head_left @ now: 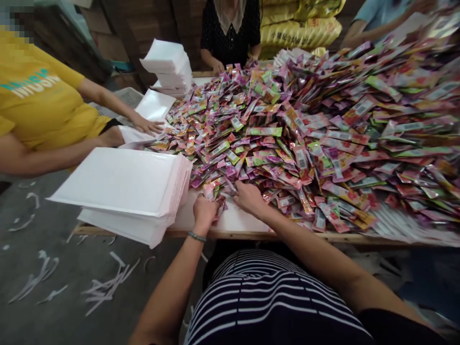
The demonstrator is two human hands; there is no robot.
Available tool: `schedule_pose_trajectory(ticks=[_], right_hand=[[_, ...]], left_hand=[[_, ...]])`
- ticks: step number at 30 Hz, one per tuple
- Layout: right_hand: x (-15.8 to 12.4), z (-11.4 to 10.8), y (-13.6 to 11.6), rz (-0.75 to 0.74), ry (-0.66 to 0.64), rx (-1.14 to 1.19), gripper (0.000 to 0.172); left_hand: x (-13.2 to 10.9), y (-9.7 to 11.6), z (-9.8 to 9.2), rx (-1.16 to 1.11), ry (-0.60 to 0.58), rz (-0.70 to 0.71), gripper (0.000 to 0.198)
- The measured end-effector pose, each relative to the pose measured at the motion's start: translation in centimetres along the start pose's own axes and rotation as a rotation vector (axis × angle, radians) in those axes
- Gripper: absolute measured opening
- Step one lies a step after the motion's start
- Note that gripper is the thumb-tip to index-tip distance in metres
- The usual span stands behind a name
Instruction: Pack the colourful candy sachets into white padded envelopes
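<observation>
My left hand (205, 209), with a band on its wrist, is closed around a few small colourful snack packets (211, 190) near the table's front edge. To its right, my right hand (248, 197) reaches to the front of the heap, its fingers pinched on a packet (230, 186) of purplish wrapping. Beyond both hands spreads a large heap of snack packets (264, 132) in pink, purple, green and orange. A stack of white padded envelopes (118, 179) lies left of my left hand and overhangs the table edge.
A person in a yellow shirt (39, 91) rests a hand on a white envelope at the left. Another person stands across the table (237, 218), a third at the far right. More envelopes (172, 64) are piled at the back left. Paper strips (108, 282) litter the floor.
</observation>
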State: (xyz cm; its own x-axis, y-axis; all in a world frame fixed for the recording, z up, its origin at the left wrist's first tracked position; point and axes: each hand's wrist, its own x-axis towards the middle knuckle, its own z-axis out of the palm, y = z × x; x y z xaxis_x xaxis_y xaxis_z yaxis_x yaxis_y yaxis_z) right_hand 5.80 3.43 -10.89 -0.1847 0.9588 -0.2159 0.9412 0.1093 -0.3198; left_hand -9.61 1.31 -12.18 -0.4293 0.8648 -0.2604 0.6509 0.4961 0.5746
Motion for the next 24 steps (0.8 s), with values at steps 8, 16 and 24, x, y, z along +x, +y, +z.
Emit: schedule_pose_trajectory(ticks=[8, 16, 24], right_hand=[[0.3, 0.8, -0.7, 0.113, -0.136, 0.312, 0.025], [0.0, 3.3, -2.3, 0.147, -0.224, 0.785, 0.023], [-3.6, 3.9, -1.9, 0.095, -0.009, 1.584, 0.037]], left_hand=[[0.5, -1.6, 0.3, -0.522, 0.024, -0.197, 0.015], [0.1, -1.0, 0.0, -0.679, -0.145, -0.234, 0.021], [-3.9, 0.0, 2.5, -0.993, -0.274, -0.181, 0.022]])
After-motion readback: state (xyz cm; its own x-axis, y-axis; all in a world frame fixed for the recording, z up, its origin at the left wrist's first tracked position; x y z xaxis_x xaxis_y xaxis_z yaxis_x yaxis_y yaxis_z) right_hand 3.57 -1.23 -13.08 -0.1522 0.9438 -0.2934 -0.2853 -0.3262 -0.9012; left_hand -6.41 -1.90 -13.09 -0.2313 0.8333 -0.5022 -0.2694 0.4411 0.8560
